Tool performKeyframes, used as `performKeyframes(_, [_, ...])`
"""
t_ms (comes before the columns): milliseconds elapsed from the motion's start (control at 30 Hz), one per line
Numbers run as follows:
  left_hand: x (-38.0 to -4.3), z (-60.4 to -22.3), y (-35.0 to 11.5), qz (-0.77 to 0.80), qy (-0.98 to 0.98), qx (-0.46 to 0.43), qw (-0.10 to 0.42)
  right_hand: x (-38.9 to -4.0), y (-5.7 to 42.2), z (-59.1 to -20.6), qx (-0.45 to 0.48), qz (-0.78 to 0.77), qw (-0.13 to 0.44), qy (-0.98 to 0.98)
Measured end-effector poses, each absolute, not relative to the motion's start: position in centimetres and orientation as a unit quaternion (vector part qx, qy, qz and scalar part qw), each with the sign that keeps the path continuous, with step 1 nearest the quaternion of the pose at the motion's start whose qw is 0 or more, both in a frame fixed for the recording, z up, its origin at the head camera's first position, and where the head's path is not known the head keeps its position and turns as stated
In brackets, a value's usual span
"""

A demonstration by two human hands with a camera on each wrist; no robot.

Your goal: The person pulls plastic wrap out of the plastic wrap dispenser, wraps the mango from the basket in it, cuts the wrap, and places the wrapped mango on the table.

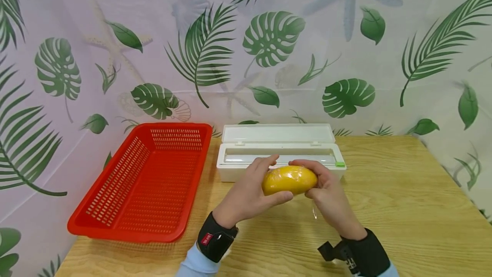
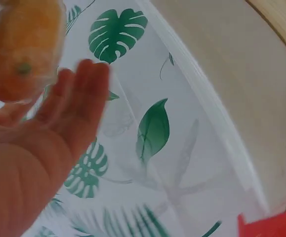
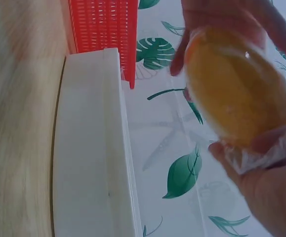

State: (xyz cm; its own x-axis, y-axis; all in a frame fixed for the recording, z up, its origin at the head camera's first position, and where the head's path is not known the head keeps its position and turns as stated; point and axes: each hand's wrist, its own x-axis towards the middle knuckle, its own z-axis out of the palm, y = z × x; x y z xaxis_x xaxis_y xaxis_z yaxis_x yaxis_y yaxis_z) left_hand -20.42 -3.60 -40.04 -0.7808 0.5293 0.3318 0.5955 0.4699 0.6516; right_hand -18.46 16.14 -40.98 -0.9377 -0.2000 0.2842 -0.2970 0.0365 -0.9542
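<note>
A yellow mango [image 1: 290, 180] in clear, shiny cling film is held up above the table in front of me. My right hand [image 1: 326, 191] grips its right end, and gathered film [image 3: 280, 148] bunches there in the right wrist view. A thin strip of film dangles below those fingers. At the mango's other end is my left hand [image 1: 247, 193], its fingers fairly straight and spread, with the thumb along the near side. The left wrist view shows the mango [image 2: 26, 44] blurred beside the left fingers. Whether the left palm touches it, I cannot tell.
Behind the hands stands a white cling film dispenser [image 1: 234, 175], its lid [image 1: 276, 133] raised and a film roll inside. A red perforated basket [image 1: 153, 200] sits to the left on the wooden table [image 1: 415, 208]. A leaf-patterned cloth [image 1: 284, 93] hangs behind.
</note>
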Motion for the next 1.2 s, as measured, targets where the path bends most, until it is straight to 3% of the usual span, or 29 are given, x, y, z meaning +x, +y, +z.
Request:
performKeyframes(200, [-21.3,-40.7,-4.3,-0.489,-0.812,-0.304,-0.093,-18.5,15.8,-41.3,0.303,0.634,0.055,-0.71])
performKeyframes(367, [-21.8,-41.2,-4.8,-0.473,-0.791,-0.364,-0.134,-18.6,15.3,-41.9,0.392,0.544,0.121,-0.732])
performKeyframes(467, [-21.7,-41.4,-4.8,-0.466,-0.8,-0.35,-0.143,-18.6,15.3,-41.8,0.407,0.455,0.15,-0.777])
performKeyframes(600, [-21.6,-41.8,-4.4,-0.46,-0.819,-0.315,-0.135,-18.5,15.3,-41.8,0.393,0.276,0.188,-0.857])
performKeyframes(833, [-21.1,-42.2,-3.3,-0.391,-0.852,-0.344,-0.056,-18.7,14.3,-43.0,0.35,0.096,0.296,-0.883])
performKeyframes(1200, [-19.6,-41.8,-2.0,-0.232,-0.905,-0.357,0.017,-18.8,15.0,-43.2,0.337,0.09,0.26,-0.9])
